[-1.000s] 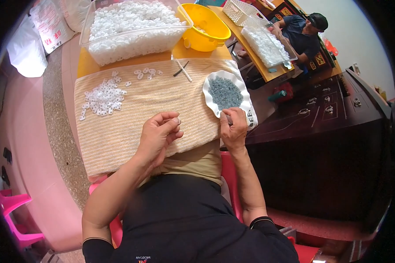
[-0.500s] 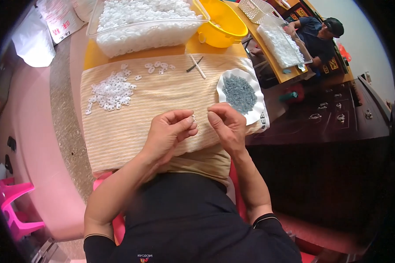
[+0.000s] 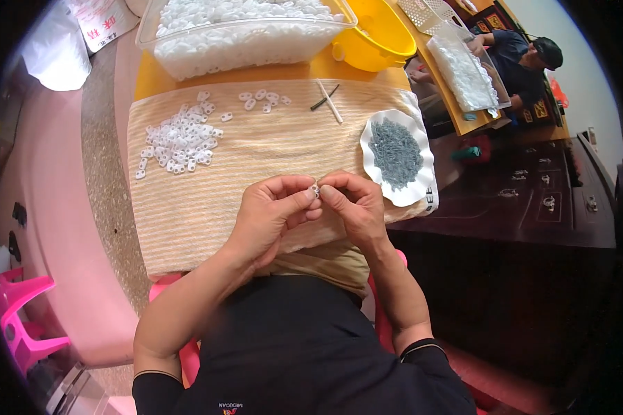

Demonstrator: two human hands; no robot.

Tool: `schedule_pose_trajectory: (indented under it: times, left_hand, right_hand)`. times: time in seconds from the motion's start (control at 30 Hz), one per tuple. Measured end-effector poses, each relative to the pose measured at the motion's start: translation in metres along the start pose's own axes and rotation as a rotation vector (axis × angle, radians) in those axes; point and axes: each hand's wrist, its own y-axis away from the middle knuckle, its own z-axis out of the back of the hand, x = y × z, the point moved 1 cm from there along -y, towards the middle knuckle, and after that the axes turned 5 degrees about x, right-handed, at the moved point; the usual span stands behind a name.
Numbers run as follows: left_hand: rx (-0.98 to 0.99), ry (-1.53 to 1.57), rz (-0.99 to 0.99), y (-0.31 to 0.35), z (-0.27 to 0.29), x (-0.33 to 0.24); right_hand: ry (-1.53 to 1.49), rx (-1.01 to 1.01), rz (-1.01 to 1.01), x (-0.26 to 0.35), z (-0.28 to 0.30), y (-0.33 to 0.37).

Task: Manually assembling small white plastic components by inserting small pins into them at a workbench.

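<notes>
Over the front of the striped cloth [image 3: 201,228], my left hand [image 3: 278,211] pinches a small white plastic piece with holes [image 3: 315,192] between thumb and forefinger. My right hand [image 3: 356,207] meets it there, its thumb and forefinger pressed together at the piece; whatever they hold is too small to make out. A pile of similar white pieces [image 3: 180,142] lies to the left on the cloth, with several more [image 3: 261,95] loose beyond. On the right, a white wavy-edged dish [image 3: 422,188] holds many small grey-blue slender parts [image 3: 396,153].
A clear bin [image 3: 249,34] heaped with white pieces stands at the back, beside a yellow basin [image 3: 381,41]. A white stick [image 3: 330,102] crosses a dark one [image 3: 318,105] on the cloth. Another person [image 3: 519,66] sits by a second bin [image 3: 464,76]. Dark furniture [image 3: 505,200] stands right.
My right hand has moved left to meet the left hand, closing the gap at the white piece. The whole view has shifted slightly.
</notes>
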Motion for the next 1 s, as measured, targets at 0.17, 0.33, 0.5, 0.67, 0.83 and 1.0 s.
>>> schedule_pose_trajectory:
  times: [0.17,0.33,0.5,0.67,0.83,1.0]
  left_hand:
    - [-0.025,0.013,0.009,-0.002,0.003,0.001]
    - [-0.045,0.001,0.015,-0.003,0.004,0.001]
    - [-0.043,0.010,0.021,-0.004,0.006,0.002]
    - [-0.075,0.011,0.018,-0.004,0.006,0.002]
    - [-0.070,0.016,0.022,-0.005,0.007,0.002]
    - [-0.075,0.014,0.023,-0.005,0.007,0.002]
  right_hand:
    - [0.004,0.005,-0.049,-0.003,0.000,-0.001]
    - [-0.073,-0.004,-0.067,-0.006,-0.001,-0.002]
    - [-0.079,0.004,-0.045,-0.013,0.002,-0.003]
    - [-0.099,0.025,-0.036,-0.010,-0.001,-0.003]
    - [-0.055,0.006,-0.018,-0.013,0.000,-0.003]
    - [-0.074,-0.013,-0.033,-0.012,-0.002,-0.002]
